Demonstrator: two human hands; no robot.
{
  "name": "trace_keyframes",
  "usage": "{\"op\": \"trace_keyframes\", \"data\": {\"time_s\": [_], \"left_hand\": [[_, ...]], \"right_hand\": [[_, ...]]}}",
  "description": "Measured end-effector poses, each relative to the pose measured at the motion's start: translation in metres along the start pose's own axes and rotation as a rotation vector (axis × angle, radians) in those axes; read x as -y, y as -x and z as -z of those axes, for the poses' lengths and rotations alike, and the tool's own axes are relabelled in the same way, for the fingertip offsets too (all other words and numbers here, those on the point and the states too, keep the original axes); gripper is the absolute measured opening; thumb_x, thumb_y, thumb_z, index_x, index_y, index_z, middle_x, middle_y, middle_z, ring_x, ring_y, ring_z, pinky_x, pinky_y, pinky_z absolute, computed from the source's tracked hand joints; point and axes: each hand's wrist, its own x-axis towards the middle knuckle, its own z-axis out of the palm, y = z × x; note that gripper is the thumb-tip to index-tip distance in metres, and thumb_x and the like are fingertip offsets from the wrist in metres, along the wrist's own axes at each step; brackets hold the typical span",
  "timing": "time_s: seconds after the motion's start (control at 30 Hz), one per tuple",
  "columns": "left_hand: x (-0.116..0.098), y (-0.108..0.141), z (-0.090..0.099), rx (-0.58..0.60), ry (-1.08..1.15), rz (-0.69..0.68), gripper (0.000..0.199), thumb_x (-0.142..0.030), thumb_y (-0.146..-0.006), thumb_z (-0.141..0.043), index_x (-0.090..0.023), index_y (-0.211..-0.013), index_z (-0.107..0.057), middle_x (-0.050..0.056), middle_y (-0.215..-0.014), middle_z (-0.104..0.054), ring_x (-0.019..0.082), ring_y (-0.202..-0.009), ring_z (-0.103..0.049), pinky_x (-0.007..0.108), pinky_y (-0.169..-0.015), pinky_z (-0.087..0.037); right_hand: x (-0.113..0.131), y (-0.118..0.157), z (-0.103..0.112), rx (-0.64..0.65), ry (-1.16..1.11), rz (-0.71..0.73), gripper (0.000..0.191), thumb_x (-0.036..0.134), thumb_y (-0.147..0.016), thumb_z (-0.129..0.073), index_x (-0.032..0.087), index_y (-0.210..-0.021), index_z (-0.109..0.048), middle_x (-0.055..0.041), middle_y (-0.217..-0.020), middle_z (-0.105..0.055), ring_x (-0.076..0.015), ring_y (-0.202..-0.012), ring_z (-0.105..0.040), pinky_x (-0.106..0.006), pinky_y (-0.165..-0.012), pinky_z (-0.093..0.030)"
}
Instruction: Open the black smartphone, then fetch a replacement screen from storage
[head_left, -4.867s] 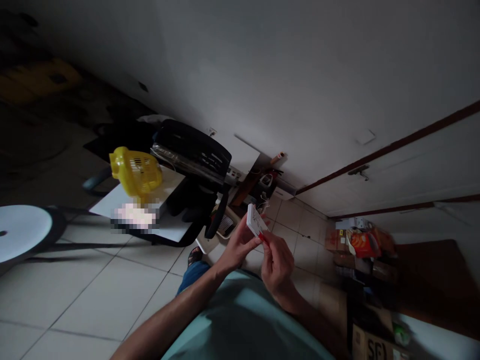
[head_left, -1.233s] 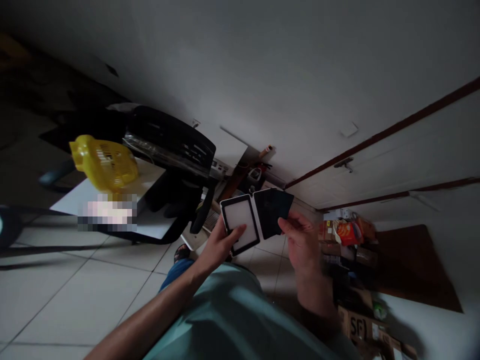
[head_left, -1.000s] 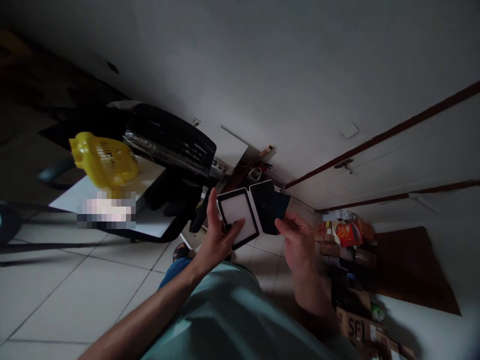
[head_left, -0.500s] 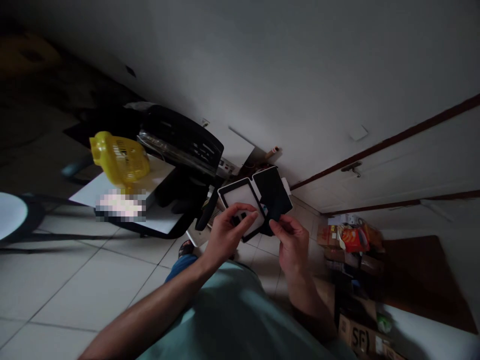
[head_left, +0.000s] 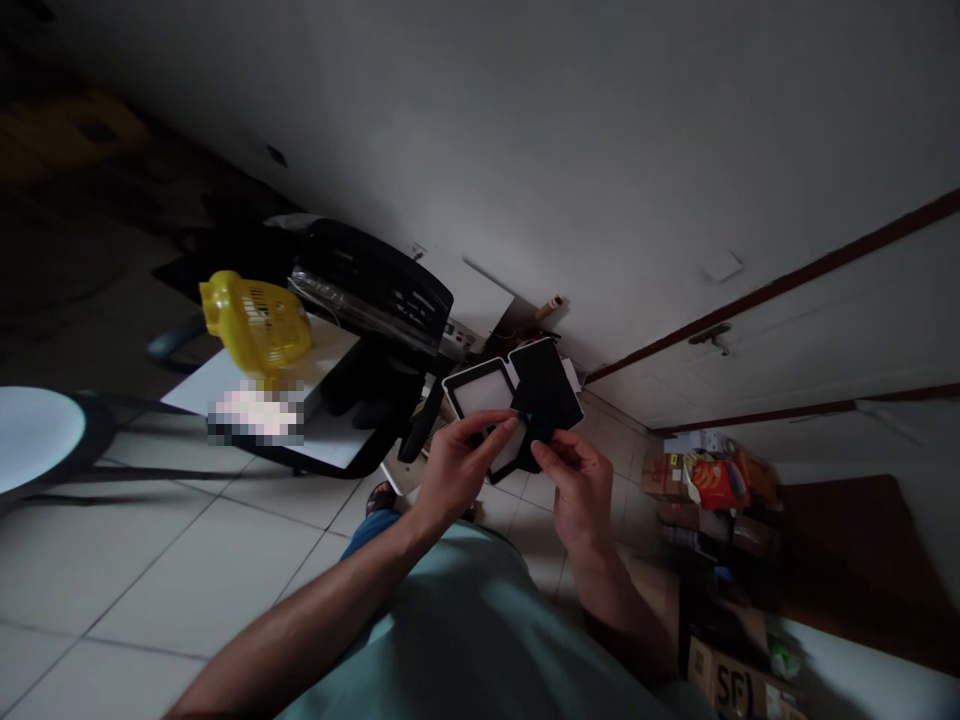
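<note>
Both hands pinch opened black folding case (head_left: 544, 385): left hand (head_left: 457, 470) fingers closed on white-panel half, right hand (head_left: 577, 485) fingers closed on black half.

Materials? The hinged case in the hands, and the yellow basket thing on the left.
Hinged case: looks like rigid matte black plastic with a white inner panel; flat, sharp-edged halves, though dim light leaves it open. Yellow basket: glossy moulded plastic, going by its slotted grille and sheen.

Both forearms reach forward from the body and the two hands meet in front of the chest. The left hand (head_left: 459, 467) is raised, its fingers (head_left: 491, 428) curled and pinching. The right hand (head_left: 579, 480) is just beside it, thumb and fingers closed in a grip.
</note>
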Motion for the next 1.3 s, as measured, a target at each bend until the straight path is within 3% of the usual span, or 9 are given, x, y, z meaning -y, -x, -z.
{"op": "trace_keyframes", "data": {"time_s": [0.3, 0.6, 0.8, 0.9, 0.97, 1.1, 1.2, 1.3], "left_hand": [[0.003, -0.005, 0.001, 0.021, 0.158, 0.138, 0.041, -0.057, -0.077, -0.093, -0.019, -0.092, -0.089, 0.005, -0.084, -0.08, 0.017, -0.074, -0.062, 0.027, -0.068, -0.047], [-0.002, -0.008, -0.002, 0.089, 0.323, 0.256, 0.042, -0.057, -0.074, -0.096, -0.019, -0.089, -0.087, 0.003, -0.081, -0.077, 0.015, -0.073, -0.062, 0.026, -0.068, -0.049], [-0.006, -0.004, 0.004, 0.12, 0.331, 0.337, 0.04, -0.053, -0.073, -0.095, -0.018, -0.092, -0.089, 0.007, -0.087, -0.082, 0.019, -0.076, -0.069, 0.027, -0.071, -0.054], [-0.011, -0.003, 0.01, 0.07, 0.217, 0.306, 0.034, -0.049, -0.075, -0.088, -0.02, -0.093, -0.09, 0.009, -0.097, -0.085, 0.023, -0.087, -0.073, 0.028, -0.074, -0.057], [-0.013, -0.005, 0.013, 0.076, 0.101, 0.244, 0.031, -0.047, -0.078, -0.082, -0.022, -0.094, -0.09, 0.009, -0.102, -0.085, 0.024, -0.089, -0.072, 0.028, -0.073, -0.056], [-0.008, -0.014, 0.012, 0.223, 0.015, 0.253, 0.047, -0.062, -0.085, -0.074, -0.019, -0.094, -0.089, 0.01, -0.09, -0.083, 0.026, -0.081, -0.072, 0.033, -0.07, -0.055], [-0.002, -0.016, 0.01, 0.338, -0.066, 0.23, 0.046, -0.062, -0.082, -0.086, -0.017, -0.093, -0.087, 0.007, -0.085, -0.08, 0.023, -0.08, -0.069, 0.03, -0.072, -0.053], [-0.001, -0.014, 0.008, 0.362, -0.07, 0.226, 0.044, -0.061, -0.081, -0.089, -0.017, -0.088, -0.084, 0.005, -0.08, -0.076, 0.018, -0.073, -0.065, 0.027, -0.067, -0.05]], "right_hand": [[0.001, 0.003, 0.0, 0.043, 0.05, 0.009, 0.035, 0.042, -0.068, -0.099, 0.022, -0.093, -0.085, -0.0038, -0.083, -0.081, -0.0197, -0.078, -0.073, -0.033, -0.074, -0.06], [0.001, -0.001, 0.001, 0.051, 0.028, -0.01, 0.035, 0.042, -0.067, -0.099, 0.023, -0.092, -0.085, -0.0026, -0.082, -0.08, -0.0193, -0.077, -0.071, -0.033, -0.073, -0.059], [0.024, -0.024, 0.023, 0.131, 0.136, 0.073, 0.032, 0.046, -0.076, -0.094, 0.025, -0.1, -0.087, -0.0013, -0.086, -0.079, -0.0184, -0.076, -0.072, -0.033, -0.073, -0.061], [0.053, -0.046, 0.037, 0.299, 0.184, 0.134, 0.03, 0.049, -0.086, -0.087, 0.026, -0.106, -0.087, -0.0024, -0.097, -0.079, -0.0187, -0.079, -0.077, -0.034, -0.076, -0.065], [0.075, -0.064, 0.04, 0.491, 0.251, 0.102, 0.032, 0.046, -0.084, -0.089, 0.023, -0.106, -0.087, -0.0017, -0.093, -0.077, -0.0165, -0.07, -0.076, -0.031, -0.067, -0.064], [0.104, -0.099, 0.028, 0.845, 0.376, -0.025, 0.059, 0.035, -0.071, -0.098, 0.023, -0.126, -0.08, 0.0028, -0.08, -0.078, -0.0115, -0.052, -0.066, -0.023, -0.05, -0.052], [0.105, -0.115, 0.008, 0.948, 0.432, -0.029, 0.058, 0.03, -0.064, -0.101, 0.021, -0.118, -0.082, 0.004, -0.077, -0.078, -0.0092, -0.048, -0.06, -0.021, -0.048, -0.047], [0.097, -0.117, -0.005, 0.917, 0.456, 0.041, 0.049, 0.031, -0.067, -0.1, 0.021, -0.111, -0.082, 0.0062, -0.071, -0.075, -0.0089, -0.047, -0.058, -0.022, -0.05, -0.045]]}}
